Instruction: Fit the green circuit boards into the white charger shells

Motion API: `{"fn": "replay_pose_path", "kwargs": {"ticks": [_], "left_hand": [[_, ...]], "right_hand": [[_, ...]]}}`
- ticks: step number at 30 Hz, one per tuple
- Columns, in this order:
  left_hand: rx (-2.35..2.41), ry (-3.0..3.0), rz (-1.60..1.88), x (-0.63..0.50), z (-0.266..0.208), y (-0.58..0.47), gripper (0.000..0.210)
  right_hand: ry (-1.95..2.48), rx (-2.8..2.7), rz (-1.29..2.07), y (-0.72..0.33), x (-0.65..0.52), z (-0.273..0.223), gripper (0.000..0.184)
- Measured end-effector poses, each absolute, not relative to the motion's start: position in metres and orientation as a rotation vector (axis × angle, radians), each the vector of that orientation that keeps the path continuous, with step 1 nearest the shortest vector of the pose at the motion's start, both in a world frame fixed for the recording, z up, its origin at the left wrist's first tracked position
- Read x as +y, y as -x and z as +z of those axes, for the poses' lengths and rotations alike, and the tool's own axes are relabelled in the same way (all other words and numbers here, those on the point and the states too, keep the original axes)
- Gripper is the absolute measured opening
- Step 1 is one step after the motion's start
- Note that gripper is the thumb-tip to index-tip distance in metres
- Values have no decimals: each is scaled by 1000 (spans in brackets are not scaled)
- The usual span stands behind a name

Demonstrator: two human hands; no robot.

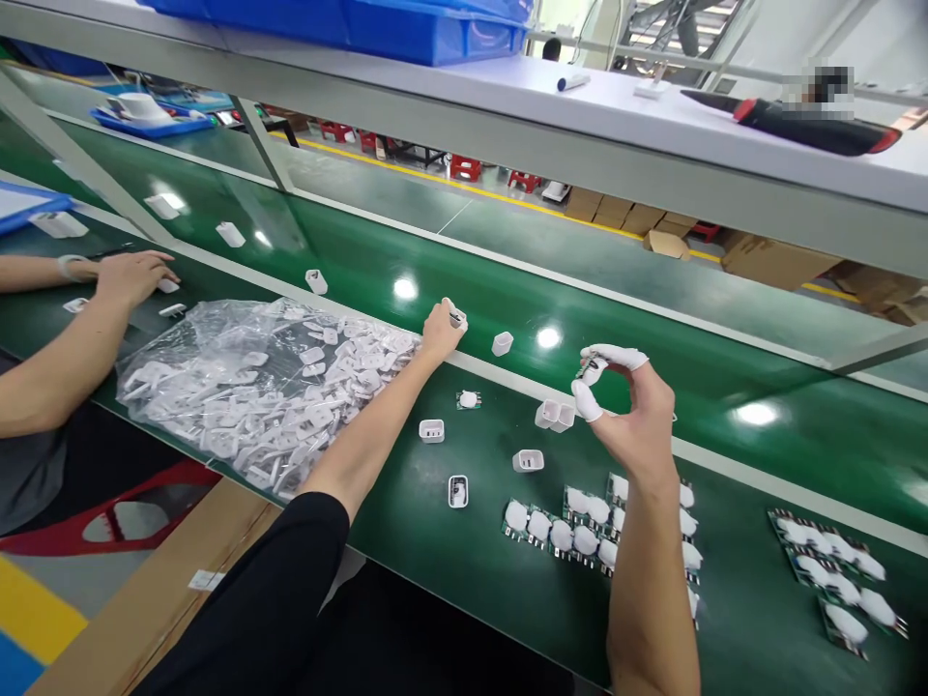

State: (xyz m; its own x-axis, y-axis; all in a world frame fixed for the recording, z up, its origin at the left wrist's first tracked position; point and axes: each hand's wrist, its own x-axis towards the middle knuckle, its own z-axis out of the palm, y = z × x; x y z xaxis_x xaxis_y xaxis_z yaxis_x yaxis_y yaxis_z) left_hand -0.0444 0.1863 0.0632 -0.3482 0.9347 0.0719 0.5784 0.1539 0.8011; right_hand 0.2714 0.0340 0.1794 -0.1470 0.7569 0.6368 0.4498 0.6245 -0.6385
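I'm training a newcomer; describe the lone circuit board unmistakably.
On the green worktop, find the clear plastic bag with white parts. Right of it lies a small green circuit board topped with white; unlike the boards grouped in rows, it's alone.

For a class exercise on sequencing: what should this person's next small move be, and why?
Probably release the white housing onto the green belt: the left hand holds it there, near other housings, while the right hand pinches what looks like a circuit board.
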Motion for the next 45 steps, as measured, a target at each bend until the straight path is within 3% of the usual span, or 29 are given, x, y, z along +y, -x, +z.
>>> {"fn": "replay_pose_path", "kwargs": {"ticks": [4,10,14,19,24,27,31,36,42,45], "left_hand": [[2033,-1643,1073,175,68,33,45],[1772,-1901,854,165,58,3,43],[1775,-1811,790,174,52,-1,33],[1689,-1750,919,178,74,11,27],[1453,-1740,1234,137,119,0,32],[1057,-1534,1528,96,142,-21,37],[729,-1352,1552,56,158,-48,42],[556,-1203,1344,44,166,-54,58],[481,-1288,911,60,169,-31,47],[344,-1211,788,70,162,-23,60]], "right_hand": [[971,-1848,322,-269,34,185,34],[1000,-1872,338,-269,35,181,30],[893,-1693,625,-266,41,170,16],[786,-1237,1074,-258,50,161,37],[735,-1215,1185,-258,47,166,36],[706,-1313,1161,-259,37,172,39],[664,-1347,1064,-257,20,180,41],[724,-1400,910,-256,7,184,45],[732,-1447,767,-258,2,186,47],[706,-1521,648,-254,-1,191,43]]}}
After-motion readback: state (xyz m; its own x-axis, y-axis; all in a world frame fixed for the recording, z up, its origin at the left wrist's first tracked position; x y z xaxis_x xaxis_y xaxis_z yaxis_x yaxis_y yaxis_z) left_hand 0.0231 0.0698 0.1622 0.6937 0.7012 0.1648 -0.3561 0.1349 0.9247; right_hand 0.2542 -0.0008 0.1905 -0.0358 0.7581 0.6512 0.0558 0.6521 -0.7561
